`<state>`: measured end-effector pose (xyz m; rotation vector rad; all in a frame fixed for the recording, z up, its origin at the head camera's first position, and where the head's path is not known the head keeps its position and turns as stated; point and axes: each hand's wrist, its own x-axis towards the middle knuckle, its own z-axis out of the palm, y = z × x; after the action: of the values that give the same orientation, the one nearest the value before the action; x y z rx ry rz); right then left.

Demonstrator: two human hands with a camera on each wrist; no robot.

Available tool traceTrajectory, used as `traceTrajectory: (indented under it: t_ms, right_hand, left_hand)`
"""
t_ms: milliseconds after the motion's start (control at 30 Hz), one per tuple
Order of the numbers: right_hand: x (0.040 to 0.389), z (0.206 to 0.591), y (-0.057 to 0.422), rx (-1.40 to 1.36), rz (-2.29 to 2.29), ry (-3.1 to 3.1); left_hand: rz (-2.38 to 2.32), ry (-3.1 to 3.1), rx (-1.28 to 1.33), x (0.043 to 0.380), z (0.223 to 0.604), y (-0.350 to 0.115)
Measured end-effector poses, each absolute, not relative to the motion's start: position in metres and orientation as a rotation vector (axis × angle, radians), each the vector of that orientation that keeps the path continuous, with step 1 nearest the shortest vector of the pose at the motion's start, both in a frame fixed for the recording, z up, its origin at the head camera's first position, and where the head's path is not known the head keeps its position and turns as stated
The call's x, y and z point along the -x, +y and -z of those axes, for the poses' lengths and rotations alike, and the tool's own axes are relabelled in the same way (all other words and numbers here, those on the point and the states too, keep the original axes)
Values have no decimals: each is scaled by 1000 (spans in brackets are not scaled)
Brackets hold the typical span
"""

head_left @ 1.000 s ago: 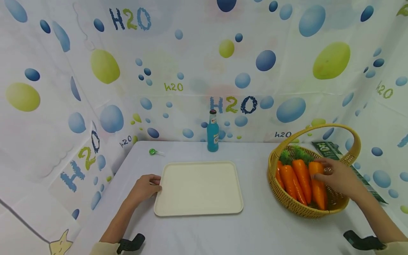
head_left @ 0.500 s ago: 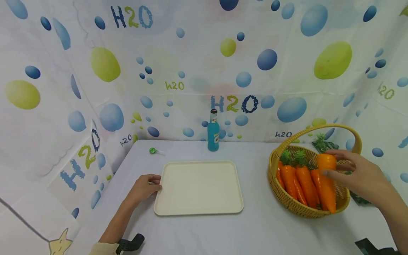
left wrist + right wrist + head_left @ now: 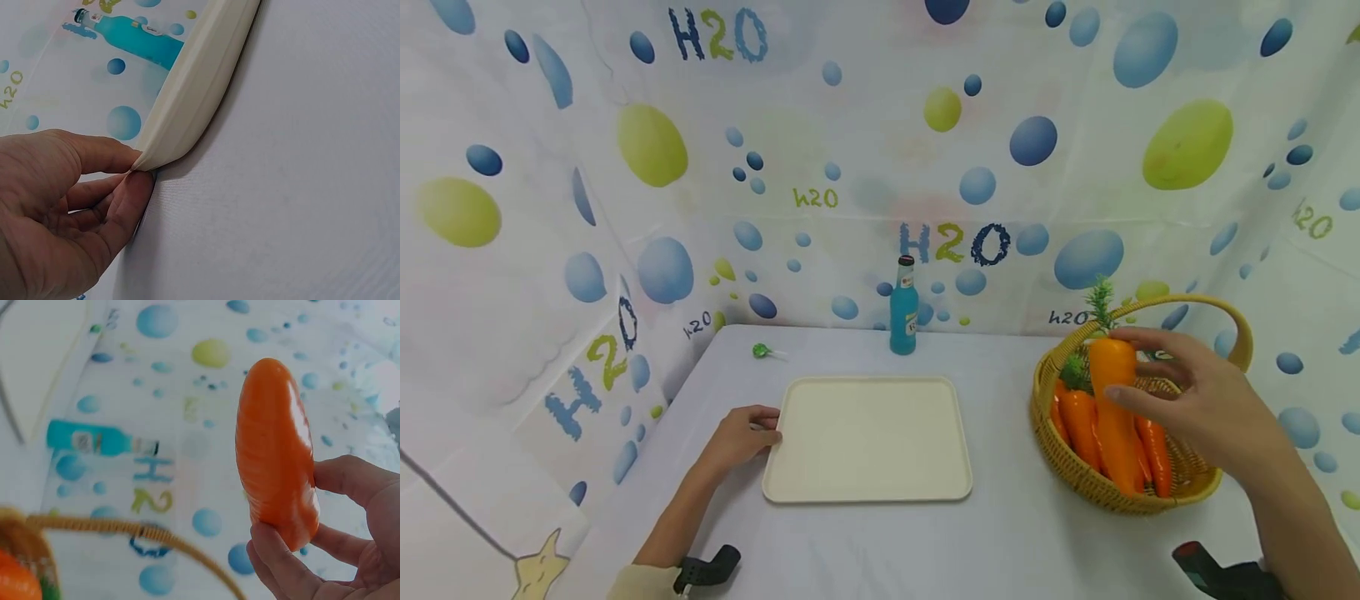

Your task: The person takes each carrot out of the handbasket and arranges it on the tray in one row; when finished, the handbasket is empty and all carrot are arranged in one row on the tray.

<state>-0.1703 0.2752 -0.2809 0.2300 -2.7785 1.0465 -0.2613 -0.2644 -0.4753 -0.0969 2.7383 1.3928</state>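
Note:
My right hand grips an orange toy carrot with a green leafy top, thumb on one side and fingers on the other. The carrot stands nearly upright over the wicker basket, beneath its arched handle. In the right wrist view the carrot shows smooth and glossy between thumb and fingers. My left hand holds the left edge of a cream rectangular tray on the table. The left wrist view shows thumb and fingers pinching the tray's rim. Several more carrots lie in the basket.
A blue bottle with a dark cap stands behind the tray. A green lollipop lies at the back left. The basket's tall handle rises behind my right hand. A printed cloth surrounds the table at the back and sides.
My right hand has drawn a carrot up out of the pile, first rightward, then left across the basket, its leafy top now above the rim. The left hand stays at the tray.

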Motion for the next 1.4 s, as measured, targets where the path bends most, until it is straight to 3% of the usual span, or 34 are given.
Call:
traceTrajectory:
  t_ms: [333, 733, 1200, 1400]
  right_hand:
    - [205, 272, 198, -535, -1202, -2670]
    - [268, 286, 125, -599, -1468, -2632]
    - [305, 364, 13, -730, -1563, -2696]
    - [313, 399, -19, -658, -1500, -2796]
  left_hand:
    - [-1378, 2746, 111, 260, 475, -263]
    - [-1355, 2755, 106, 257, 473, -265]
    - [-1355, 2756, 117, 256, 471, -266]
    - [-1352, 2731, 129, 258, 470, -264]
